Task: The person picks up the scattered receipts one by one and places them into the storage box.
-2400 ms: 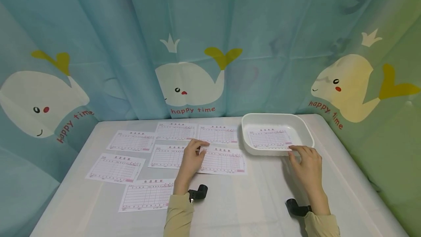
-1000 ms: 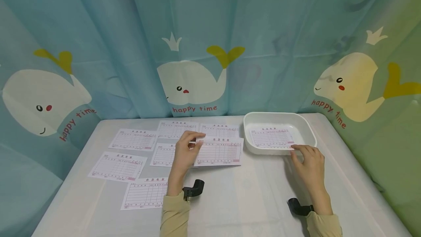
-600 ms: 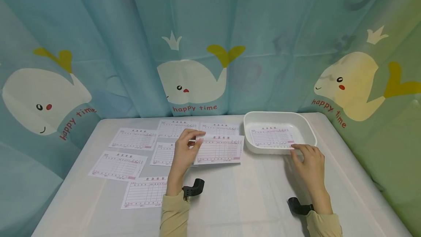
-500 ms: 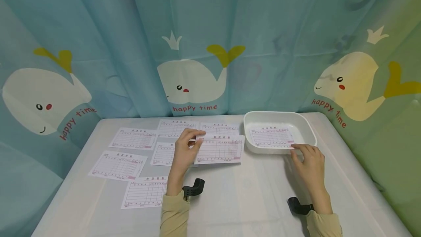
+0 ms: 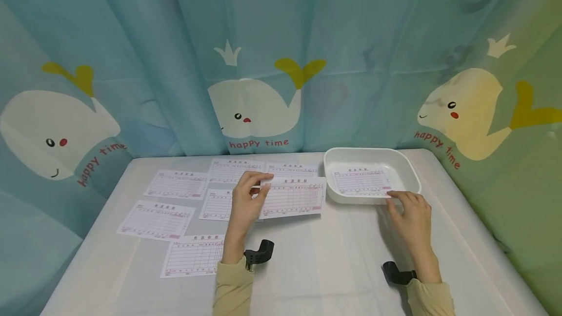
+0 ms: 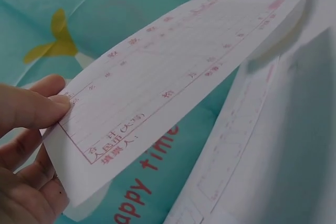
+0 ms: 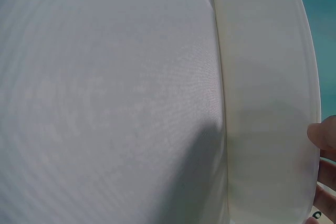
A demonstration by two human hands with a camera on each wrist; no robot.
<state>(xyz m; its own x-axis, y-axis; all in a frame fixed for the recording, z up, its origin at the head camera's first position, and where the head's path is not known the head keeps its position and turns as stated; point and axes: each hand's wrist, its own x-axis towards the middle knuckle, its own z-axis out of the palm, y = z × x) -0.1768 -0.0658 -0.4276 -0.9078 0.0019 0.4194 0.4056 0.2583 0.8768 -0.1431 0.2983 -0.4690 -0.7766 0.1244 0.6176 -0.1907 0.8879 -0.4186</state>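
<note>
My left hand (image 5: 247, 199) pinches a printed receipt slip (image 5: 293, 200) by its left edge. In the left wrist view the slip (image 6: 168, 93) is raised above the table and tilted, thumb on its printed face. My right hand (image 5: 412, 216) grips the near rim of a white plastic basin (image 5: 406, 172). The right wrist view shows the thumb (image 7: 323, 132) on the outside of the basin wall (image 7: 268, 93), with fingers over the rim. Inside the basin lies another receipt slip (image 5: 360, 181).
Several more receipt slips lie flat on the white-covered table (image 5: 342, 267), among them one at the far left (image 5: 155, 220) and one nearest the front (image 5: 193, 256). A blue-green curtain (image 5: 351, 52) with whale prints hangs behind the table.
My left hand has picked the receipt slip up off the table, lifting it and drawing it slightly back to the left. My right hand has stayed at the basin's rim.
</note>
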